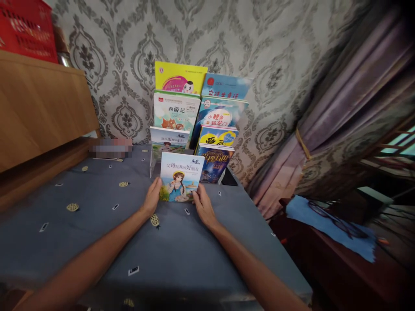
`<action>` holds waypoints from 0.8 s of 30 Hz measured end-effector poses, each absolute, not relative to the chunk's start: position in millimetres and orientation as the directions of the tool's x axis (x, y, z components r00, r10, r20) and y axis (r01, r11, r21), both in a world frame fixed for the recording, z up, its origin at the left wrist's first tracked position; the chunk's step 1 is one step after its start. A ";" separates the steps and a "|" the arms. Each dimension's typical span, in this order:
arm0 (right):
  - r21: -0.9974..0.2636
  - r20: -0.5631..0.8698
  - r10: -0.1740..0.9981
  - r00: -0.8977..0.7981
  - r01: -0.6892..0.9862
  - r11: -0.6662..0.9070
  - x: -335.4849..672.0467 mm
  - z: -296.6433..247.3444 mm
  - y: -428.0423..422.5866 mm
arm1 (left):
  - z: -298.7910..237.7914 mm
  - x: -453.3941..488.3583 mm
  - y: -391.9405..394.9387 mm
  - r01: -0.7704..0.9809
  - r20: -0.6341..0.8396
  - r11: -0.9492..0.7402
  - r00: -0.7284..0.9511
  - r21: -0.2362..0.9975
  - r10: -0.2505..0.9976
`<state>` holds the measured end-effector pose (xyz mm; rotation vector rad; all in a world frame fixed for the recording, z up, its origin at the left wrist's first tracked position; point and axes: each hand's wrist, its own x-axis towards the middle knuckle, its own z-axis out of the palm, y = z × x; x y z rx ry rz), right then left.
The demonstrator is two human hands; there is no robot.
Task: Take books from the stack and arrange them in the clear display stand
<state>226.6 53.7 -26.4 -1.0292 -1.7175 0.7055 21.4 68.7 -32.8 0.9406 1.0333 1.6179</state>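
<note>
Between my two hands a book stands upright, its cover showing a girl in a yellow hat. My left hand grips its lower left edge. On the lower right edge my right hand is closed, thumb on the cover. Just behind is a tiered rack of books in two columns. Its left column has a yellow book, a white and green book and a smaller book. In the right column are blue books, a yellow and blue book and a dark blue book.
A grey patterned cloth covers the surface. At left is a wooden cabinet with a red basket on top. A pinkish, partly blurred item lies near the wall. Right are a curtain and glasses on blue cloth.
</note>
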 end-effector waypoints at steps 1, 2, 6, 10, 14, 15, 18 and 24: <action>-0.826 0.439 0.884 -0.164 0.314 0.468 226.8 -26.4 53.8 | -33.5 21.0 68.8 -0.306 0.107 -0.180 -0.242 0.935 0.964; -0.828 0.436 0.885 -0.162 0.313 0.465 226.9 -26.5 53.9 | -34.1 20.6 68.9 -0.300 0.108 -0.182 -0.247 0.936 0.963; -0.838 0.430 0.891 -0.145 0.304 0.454 227.2 -26.3 53.5 | -33.7 20.3 68.9 -0.292 0.103 -0.177 -0.252 0.940 0.962; -0.845 0.405 0.902 -0.148 0.318 0.431 227.7 -25.1 52.7 | -29.8 22.6 68.3 -0.324 0.090 -0.157 -0.211 0.933 0.973; -0.858 0.379 0.912 -0.159 0.311 0.410 227.5 -24.4 53.4 | -25.4 24.3 66.6 -0.352 0.112 -0.164 -0.164 0.922 0.980; -0.861 0.374 0.914 -0.157 0.306 0.405 227.3 -24.8 53.8 | -24.5 24.6 66.3 -0.359 0.118 -0.166 -0.151 0.918 0.981; -0.871 0.371 0.916 -0.151 0.287 0.400 226.9 -27.8 55.2 | -22.7 25.1 65.7 -0.386 0.122 -0.165 -0.134 0.908 0.983; -0.866 0.416 0.898 -0.145 0.238 0.440 228.2 -35.3 60.8 | -24.3 24.7 68.2 -0.423 0.126 -0.164 -0.116 0.891 0.985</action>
